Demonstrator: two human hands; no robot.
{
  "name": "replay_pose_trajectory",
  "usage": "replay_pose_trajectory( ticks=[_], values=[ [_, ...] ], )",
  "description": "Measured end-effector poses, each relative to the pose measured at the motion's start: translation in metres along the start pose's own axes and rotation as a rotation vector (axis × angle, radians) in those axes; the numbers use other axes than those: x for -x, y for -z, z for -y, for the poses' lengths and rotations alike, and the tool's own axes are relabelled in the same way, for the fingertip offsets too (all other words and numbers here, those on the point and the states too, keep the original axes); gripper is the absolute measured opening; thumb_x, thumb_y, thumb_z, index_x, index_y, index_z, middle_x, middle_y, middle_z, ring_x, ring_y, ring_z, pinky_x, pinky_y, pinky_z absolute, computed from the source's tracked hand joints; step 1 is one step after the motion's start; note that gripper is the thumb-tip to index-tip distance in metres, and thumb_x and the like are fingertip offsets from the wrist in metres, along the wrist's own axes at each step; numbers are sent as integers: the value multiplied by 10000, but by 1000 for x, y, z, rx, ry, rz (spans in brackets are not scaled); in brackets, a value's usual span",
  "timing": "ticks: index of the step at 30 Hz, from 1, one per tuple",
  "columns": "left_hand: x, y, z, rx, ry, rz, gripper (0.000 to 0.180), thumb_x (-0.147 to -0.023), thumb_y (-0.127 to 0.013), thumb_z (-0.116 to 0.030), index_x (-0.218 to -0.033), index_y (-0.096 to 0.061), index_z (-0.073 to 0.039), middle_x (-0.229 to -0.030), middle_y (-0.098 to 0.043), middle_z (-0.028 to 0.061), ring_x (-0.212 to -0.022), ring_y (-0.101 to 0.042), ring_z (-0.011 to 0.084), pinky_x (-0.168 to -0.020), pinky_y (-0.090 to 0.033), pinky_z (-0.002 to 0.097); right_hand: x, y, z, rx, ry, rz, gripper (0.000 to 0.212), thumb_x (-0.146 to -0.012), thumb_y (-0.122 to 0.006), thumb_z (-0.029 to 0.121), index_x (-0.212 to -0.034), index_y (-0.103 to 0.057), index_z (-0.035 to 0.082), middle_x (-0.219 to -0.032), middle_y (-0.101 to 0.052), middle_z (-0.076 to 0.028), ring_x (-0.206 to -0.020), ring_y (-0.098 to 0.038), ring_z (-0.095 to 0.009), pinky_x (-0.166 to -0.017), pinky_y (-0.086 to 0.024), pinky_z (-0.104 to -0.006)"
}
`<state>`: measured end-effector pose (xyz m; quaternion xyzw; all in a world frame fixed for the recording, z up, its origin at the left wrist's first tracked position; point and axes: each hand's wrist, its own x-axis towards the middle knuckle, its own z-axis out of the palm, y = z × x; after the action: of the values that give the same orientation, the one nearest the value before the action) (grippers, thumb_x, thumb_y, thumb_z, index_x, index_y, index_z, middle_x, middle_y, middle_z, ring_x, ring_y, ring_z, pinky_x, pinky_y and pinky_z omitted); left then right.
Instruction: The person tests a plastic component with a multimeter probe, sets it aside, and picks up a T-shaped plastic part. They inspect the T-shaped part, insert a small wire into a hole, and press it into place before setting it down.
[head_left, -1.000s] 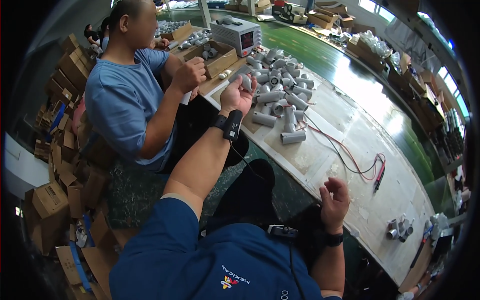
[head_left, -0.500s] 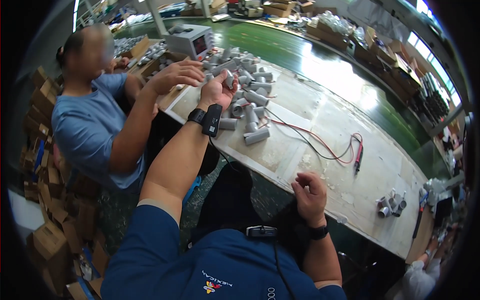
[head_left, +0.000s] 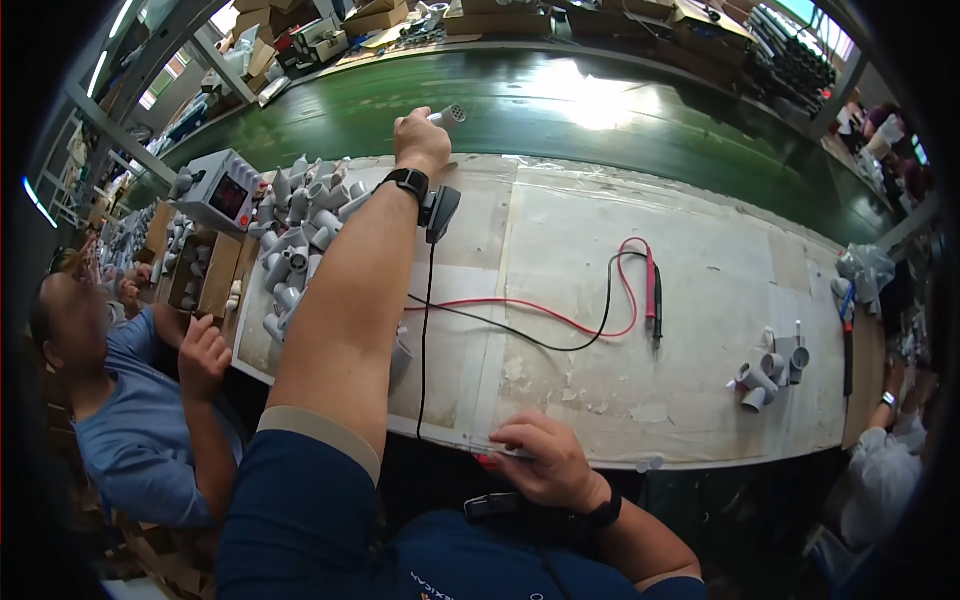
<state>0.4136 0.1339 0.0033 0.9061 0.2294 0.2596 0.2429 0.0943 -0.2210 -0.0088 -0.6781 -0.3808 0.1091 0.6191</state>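
Observation:
My left hand is stretched out over the far edge of the table, above the green belt. Its fingers are closed round a grey tube-shaped plastic part whose round end has several small holes. At the table's front edge is my right hand, its fingers curled in and pressed towards the thumb. Whether anything sits between them is hard to make out. Left of my forearm lies a pile of grey tube parts, partly hidden by the arm. Red and black test probes rest mid-table on their leads.
A small group of grey parts stands on the right of the table. A grey box-shaped instrument with a screen is at the far left. A co-worker in a blue shirt sits left. Beyond the table runs the green belt.
My left hand has swung from the pile, beside the co-worker's hand, out over the green belt with the grey part. The view has turned; the co-worker's hand has drawn back.

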Motion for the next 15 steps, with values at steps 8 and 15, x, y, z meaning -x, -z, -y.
replay_pose_trajectory(
  ticks=[8,15],
  values=[
    [-40,-19,12,-131,46,63,390,-928,-563,-83,-1295,-670,-5,-1481,-521,253,-1312,-568,416,-1136,-460,418,-10,10,-1,-82,-38,59,235,-860,-799,7,-1066,-686,0,-963,-689,-127,-765,-682,-239,-668,-560,-311],
    [-35,81,13,2,-97,230,446,-893,-621,-62,-1325,-637,47,-1175,-723,165,-1063,-704,269,-921,-550,351,-6,2,4,-87,-85,43,198,-861,-791,25,-1032,-692,11,-930,-679,-122,-758,-681,-258,-661,-540,-336]
  ],
)
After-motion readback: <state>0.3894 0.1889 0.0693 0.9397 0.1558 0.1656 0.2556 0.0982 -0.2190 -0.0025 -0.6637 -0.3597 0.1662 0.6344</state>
